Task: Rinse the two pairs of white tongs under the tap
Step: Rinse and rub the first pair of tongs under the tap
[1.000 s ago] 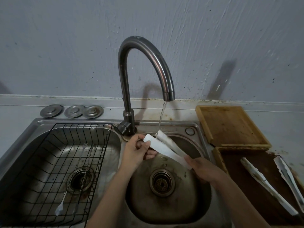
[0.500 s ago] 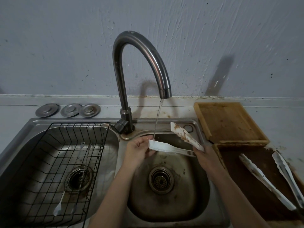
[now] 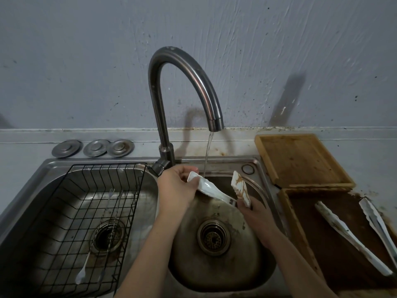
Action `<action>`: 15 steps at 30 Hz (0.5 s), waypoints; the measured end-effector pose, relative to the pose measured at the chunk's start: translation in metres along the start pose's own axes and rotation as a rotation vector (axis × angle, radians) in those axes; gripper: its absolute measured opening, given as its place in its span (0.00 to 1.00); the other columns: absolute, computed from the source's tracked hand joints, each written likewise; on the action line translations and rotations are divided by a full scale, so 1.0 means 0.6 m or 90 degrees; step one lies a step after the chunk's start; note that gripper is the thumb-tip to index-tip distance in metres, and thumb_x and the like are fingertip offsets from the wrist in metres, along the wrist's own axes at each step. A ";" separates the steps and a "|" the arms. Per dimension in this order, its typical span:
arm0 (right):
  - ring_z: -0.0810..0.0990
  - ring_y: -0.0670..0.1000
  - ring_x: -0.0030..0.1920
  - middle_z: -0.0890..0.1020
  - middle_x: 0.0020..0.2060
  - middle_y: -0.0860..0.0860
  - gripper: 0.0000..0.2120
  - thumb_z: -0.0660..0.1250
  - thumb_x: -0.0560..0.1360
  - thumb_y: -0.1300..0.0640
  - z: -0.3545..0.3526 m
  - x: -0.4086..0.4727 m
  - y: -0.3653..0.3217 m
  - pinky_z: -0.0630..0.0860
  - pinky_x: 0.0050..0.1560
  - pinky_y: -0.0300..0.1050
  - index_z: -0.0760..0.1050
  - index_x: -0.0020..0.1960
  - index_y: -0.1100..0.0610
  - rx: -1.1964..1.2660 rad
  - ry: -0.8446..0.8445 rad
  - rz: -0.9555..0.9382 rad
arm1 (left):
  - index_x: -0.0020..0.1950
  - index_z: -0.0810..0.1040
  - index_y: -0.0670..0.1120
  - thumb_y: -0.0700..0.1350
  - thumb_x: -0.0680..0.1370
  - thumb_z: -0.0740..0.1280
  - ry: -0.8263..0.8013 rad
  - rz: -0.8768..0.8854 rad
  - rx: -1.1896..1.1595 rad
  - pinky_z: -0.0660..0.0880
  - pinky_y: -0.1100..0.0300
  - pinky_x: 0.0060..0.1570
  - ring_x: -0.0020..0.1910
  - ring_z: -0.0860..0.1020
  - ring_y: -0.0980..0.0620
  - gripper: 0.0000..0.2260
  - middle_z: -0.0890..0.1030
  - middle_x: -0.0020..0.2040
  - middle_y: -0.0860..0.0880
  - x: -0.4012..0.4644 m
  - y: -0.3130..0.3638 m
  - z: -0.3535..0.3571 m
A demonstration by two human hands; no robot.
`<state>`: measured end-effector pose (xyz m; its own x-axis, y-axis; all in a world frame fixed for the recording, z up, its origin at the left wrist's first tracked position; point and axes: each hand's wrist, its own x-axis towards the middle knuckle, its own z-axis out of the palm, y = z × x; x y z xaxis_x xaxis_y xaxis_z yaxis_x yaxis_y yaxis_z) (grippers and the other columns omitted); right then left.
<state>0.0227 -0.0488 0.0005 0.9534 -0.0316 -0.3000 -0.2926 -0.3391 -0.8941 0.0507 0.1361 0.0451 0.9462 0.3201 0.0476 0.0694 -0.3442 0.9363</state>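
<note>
One pair of white tongs is spread wide over the right sink bowl. My left hand pinches the tip of its left arm, and the thin stream from the tap falls on that arm. My right hand holds the hinge end, below the tongs' right arm, which points up and carries brown stains. The second pair of white tongs lies spread in the dark, dirty tray at the right, untouched.
A black wire rack fills the left sink bowl, with thin metal forks and stirrers in it. Three metal drain covers lie on the ledge behind. A wooden tray sits right of the tap, behind the dirty tray.
The tongs have spread wider, the stained arm swinging upright to the right. My left hand has shifted along the other arm's tip under the stream.
</note>
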 end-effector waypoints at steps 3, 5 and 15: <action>0.73 0.45 0.36 0.77 0.35 0.48 0.08 0.59 0.79 0.57 0.000 -0.005 0.003 0.68 0.36 0.38 0.74 0.44 0.54 -0.013 -0.007 -0.013 | 0.42 0.82 0.47 0.36 0.70 0.70 -0.013 -0.010 0.022 0.70 0.77 0.29 0.32 0.77 0.62 0.07 0.81 0.35 0.55 0.004 -0.009 0.001; 0.74 0.47 0.35 0.76 0.33 0.49 0.12 0.59 0.79 0.54 -0.010 -0.004 0.008 0.70 0.38 0.43 0.75 0.39 0.54 -0.052 -0.012 -0.024 | 0.42 0.81 0.49 0.37 0.69 0.70 -0.025 -0.041 0.034 0.76 0.71 0.36 0.35 0.79 0.60 0.07 0.83 0.37 0.54 0.010 -0.027 0.005; 0.77 0.47 0.31 0.80 0.33 0.50 0.14 0.60 0.76 0.41 -0.033 -0.020 -0.009 0.73 0.31 0.40 0.76 0.46 0.50 -0.161 -0.143 -0.008 | 0.54 0.73 0.42 0.40 0.82 0.54 -0.160 -0.394 -0.435 0.78 0.45 0.54 0.51 0.81 0.43 0.08 0.80 0.52 0.41 -0.018 -0.059 0.077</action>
<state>0.0144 -0.0651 0.0154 0.9086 0.1717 -0.3807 -0.2270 -0.5622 -0.7952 0.0529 0.1041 -0.0046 0.8495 0.0462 -0.5256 0.4556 0.4381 0.7749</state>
